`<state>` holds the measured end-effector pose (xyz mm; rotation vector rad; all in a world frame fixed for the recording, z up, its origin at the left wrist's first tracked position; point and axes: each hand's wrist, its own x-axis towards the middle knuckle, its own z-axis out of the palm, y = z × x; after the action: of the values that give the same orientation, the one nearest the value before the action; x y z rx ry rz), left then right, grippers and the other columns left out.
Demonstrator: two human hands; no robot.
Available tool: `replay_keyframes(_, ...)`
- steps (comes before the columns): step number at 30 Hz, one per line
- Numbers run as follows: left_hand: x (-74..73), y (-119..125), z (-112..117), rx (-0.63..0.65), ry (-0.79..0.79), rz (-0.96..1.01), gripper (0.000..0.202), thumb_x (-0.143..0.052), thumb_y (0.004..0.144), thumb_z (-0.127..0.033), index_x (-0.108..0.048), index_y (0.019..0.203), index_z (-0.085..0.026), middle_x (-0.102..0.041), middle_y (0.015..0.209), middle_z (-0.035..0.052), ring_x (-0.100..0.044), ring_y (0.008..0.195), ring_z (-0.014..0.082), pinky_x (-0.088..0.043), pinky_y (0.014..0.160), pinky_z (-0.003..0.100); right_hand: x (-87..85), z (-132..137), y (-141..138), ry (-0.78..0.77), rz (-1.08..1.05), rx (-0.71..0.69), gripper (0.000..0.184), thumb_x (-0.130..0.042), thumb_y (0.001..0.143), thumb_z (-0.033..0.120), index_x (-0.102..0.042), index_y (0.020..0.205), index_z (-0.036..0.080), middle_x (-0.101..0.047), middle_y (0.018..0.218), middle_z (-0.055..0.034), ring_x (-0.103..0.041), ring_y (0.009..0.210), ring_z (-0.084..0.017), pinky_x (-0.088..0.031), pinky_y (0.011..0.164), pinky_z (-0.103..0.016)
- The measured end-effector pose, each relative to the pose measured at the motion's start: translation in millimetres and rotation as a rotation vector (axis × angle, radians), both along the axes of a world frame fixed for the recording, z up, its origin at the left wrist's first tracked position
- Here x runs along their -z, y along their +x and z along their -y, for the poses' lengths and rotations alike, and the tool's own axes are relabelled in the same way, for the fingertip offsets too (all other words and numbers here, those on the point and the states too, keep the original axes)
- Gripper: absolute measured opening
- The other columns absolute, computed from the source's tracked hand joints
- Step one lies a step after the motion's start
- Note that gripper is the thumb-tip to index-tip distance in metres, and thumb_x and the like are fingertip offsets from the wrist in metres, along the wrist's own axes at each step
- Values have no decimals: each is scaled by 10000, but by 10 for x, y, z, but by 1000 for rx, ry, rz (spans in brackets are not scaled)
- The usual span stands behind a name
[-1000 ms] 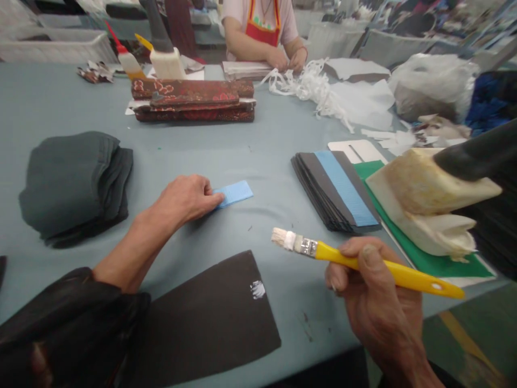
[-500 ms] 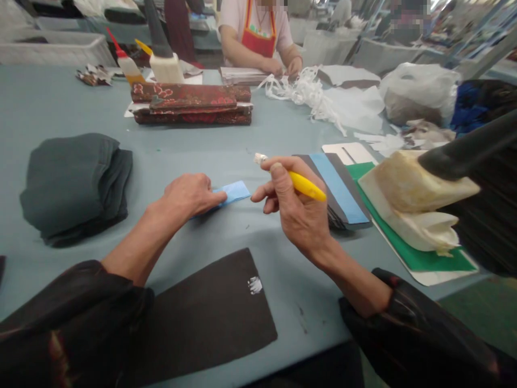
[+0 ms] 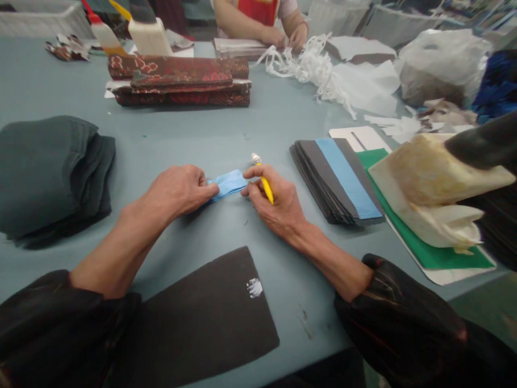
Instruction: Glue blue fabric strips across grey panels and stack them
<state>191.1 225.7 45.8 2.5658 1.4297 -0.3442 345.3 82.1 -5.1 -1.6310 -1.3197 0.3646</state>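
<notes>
My left hand [image 3: 173, 191] is closed on a folded light-blue strip [image 3: 228, 182], its thumb lying on top. My right hand [image 3: 278, 202] keeps a yellow brush [image 3: 266, 188] with a white-smeared tip between its fingers. Its index finger and thumb are at the strip's right end; whether they grip it I cannot tell. Below the hands lies a dark panel [image 3: 210, 312] with a white smear [image 3: 254, 288] near its right edge. To the right is a stack of dark panels [image 3: 323, 183], the top one crossed by a blue band [image 3: 347, 178].
A folded dark-green cloth pile [image 3: 48, 172] is on the left. Patterned brown rolls [image 3: 181, 81], squeeze bottles [image 3: 105, 35] and white strips [image 3: 319, 70] lie farther back. A stained cream container [image 3: 420, 172] stands on a green board [image 3: 440, 258] at right. Across the table, a co-worker's hands [image 3: 285, 37] handle sheets.
My right hand has moved left and down to the strip's end, and the brush has swung more upright. The view has tilted downward, so background things sit higher.
</notes>
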Motion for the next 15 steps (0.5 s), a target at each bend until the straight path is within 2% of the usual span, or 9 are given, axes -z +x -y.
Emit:
replay_keyframes(4,54,-19,-1,0,31,-2,323,-489,852,-509,-710,841,-274,-662,698,96,-635,751,316,-412,681,399,48,-14,-18,27,-26,0,213,-560,970,208,-636,1165,250,-814,896,23,-637,627,-147,-518,676,-349)
replay_keyframes(9,122,-19,-21,8,44,6,334,-486,862,-511,-711,832,-266,-678,744,133,-643,767,351,-418,676,424,64,-44,-40,64,-16,-40,175,-556,992,272,-611,1156,245,-803,893,11,-696,675,-157,-546,681,-349)
replay_keyframes(12,134,-18,-21,18,43,-9,341,-460,877,-506,-695,819,-266,-657,748,137,-639,762,347,-408,671,429,64,-47,-48,46,10,-48,170,-550,996,272,-618,1148,239,-810,884,2,-704,657,-160,-541,660,-347)
replay_keyframes(15,114,-17,0,14,44,-26,339,-458,896,-506,-696,841,-270,-640,746,127,-643,777,333,-404,681,427,63,-42,-45,54,13,-55,169,-541,1008,268,-620,1155,242,-835,925,-2,-730,687,-155,-565,702,-345)
